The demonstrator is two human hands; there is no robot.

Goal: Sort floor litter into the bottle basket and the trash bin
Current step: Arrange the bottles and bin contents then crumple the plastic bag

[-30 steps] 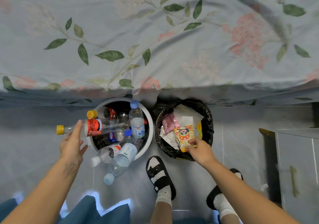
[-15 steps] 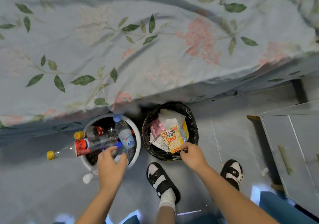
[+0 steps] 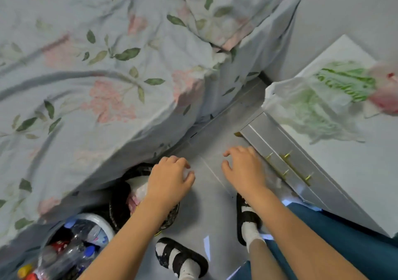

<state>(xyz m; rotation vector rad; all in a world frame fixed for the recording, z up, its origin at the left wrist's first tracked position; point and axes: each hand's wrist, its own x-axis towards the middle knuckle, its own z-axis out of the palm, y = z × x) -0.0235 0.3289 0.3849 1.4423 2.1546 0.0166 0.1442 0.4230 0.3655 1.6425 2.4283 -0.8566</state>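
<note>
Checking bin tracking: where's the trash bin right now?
Head view, lower left of centre: the trash bin sits at the bed edge, beside the bottle basket, partly under the left hand.

Bright, even, soft light. Heavy motion blur everywhere, strongest at far right. Small glare patches on near floor (image 3: pixel 206 245); wide-angle bending at edges.

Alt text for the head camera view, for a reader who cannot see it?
Both hands, the left hand and right hand, hover empty and open over bare grey floor. A bottle basket and black trash bin sit lower left beside a floral bedsheet.
</note>
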